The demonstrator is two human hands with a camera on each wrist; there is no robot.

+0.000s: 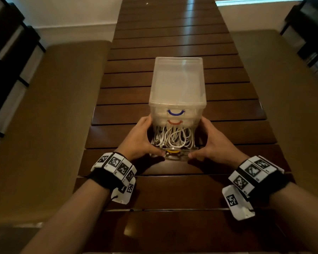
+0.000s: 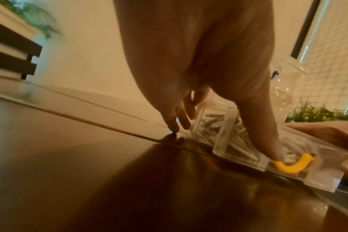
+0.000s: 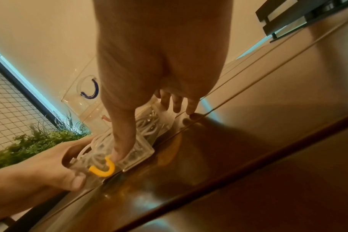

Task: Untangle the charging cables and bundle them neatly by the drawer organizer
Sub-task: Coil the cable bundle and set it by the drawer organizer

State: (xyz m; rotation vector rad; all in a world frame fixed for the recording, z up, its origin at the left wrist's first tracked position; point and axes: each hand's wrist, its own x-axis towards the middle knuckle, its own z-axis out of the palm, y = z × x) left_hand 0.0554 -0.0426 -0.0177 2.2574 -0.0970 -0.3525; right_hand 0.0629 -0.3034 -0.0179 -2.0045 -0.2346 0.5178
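Head view: clear drawer organizer (image 1: pixel 176 85) on slatted wooden table (image 1: pixel 173 43). Bottom drawer (image 1: pixel 174 154), yellow handle (image 1: pixel 173 152), drawn out toward the person; white charging cables (image 1: pixel 174 138) heaped inside, tangled. Left hand (image 1: pixel 138 142): fingers curved along drawer's left side, thumb pressed on the front panel. Right hand (image 1: pixel 212 142): same hold, mirrored. Step in hand, as judged: sliding the drawer clear. Advice: pull level and evenly with both hands, slowly, so loops do not snag the drawer above or spill.
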